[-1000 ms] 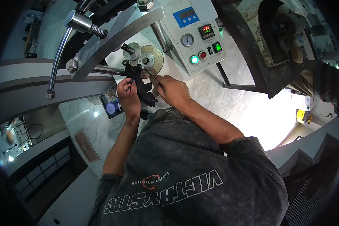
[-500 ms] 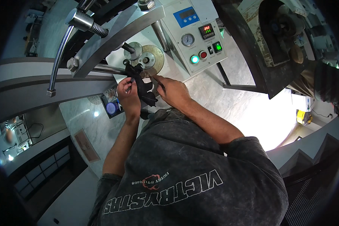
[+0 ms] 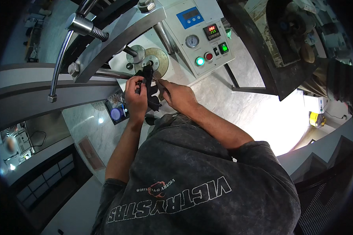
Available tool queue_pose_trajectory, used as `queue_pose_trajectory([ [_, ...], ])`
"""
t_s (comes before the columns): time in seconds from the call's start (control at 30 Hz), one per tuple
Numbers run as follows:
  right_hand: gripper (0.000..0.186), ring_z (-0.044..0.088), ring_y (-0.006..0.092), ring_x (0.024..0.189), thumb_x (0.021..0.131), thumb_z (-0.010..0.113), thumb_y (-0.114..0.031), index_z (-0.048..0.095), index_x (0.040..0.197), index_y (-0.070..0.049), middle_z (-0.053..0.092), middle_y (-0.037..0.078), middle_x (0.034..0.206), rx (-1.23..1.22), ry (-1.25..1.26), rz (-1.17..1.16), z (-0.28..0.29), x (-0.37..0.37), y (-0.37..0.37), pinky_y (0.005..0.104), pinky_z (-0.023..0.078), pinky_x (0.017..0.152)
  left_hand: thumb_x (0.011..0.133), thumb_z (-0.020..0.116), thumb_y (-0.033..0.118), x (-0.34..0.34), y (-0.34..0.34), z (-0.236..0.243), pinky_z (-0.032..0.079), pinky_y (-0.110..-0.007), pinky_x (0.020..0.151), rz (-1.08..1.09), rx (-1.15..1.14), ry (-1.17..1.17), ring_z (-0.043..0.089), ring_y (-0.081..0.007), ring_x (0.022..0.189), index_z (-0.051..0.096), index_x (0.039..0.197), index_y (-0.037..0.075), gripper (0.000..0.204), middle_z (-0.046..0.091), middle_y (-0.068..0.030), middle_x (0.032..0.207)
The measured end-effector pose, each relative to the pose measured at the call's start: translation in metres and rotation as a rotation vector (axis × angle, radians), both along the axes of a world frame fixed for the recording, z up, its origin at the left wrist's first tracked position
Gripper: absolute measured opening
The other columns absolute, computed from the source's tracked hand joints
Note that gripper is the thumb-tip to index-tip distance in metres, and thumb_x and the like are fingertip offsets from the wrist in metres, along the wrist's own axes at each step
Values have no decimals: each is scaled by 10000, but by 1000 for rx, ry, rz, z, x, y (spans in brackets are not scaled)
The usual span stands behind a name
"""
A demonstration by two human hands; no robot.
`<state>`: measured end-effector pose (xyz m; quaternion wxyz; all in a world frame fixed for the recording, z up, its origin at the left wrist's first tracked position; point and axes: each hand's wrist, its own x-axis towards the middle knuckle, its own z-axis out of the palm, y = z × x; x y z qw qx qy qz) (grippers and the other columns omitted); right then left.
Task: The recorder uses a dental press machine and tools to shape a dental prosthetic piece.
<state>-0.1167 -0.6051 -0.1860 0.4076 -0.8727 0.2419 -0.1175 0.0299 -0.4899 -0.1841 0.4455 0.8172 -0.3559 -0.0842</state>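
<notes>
A black fabric piece [image 3: 150,88] is held up against the round brass-coloured disc [image 3: 157,60] of a press machine. My left hand [image 3: 135,98] grips the piece's left side, fingers curled around it. On the right edge of the piece, close to the disc, my right hand [image 3: 176,94] pinches it. The lower end of the black piece hangs down between both hands. A smaller grey round part [image 3: 136,54] sits just left of the disc.
A white control box [image 3: 200,35] with a blue display, a round gauge, a green lit button and a red button stands right of the disc. A curved metal lever arm [image 3: 106,37] with a long handle [image 3: 59,66] arches on the left. A small tray [image 3: 115,107] lies below.
Both hands have lifted the black piece slightly closer to the disc; the piece now covers the disc's lower left edge.
</notes>
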Motion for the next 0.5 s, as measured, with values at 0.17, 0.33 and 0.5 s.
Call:
queue_pose_trajectory([
  [0.17, 457, 693, 375, 848, 940, 586, -185, 534, 1392, -134, 711, 177, 978, -28, 85, 70, 0, -2, -3, 496, 551, 735, 960, 610, -7, -1, 3, -11, 501, -253, 837, 194, -270, 353, 606, -105, 934, 598, 1163, 7, 204, 637, -58, 1074],
  [0.33, 523, 695, 375, 832, 940, 584, -174, 469, 1448, -132, 708, 182, 946, -12, 24, 18, 8, -6, -5, 504, 547, 718, 957, 620, 40, -9, 20, -8, 478, -232, 828, 413, -216, 387, 623, -101, 910, 578, 1168, 21, 216, 663, -48, 991],
  [0.5, 482, 697, 378, 834, 941, 579, -170, 500, 1413, -114, 711, 177, 935, -4, 67, 97, -2, 2, 0, 503, 550, 724, 965, 631, 36, -9, 7, -14, 469, -208, 810, 357, -205, 459, 596, -64, 881, 574, 1168, 23, 211, 649, -11, 987],
])
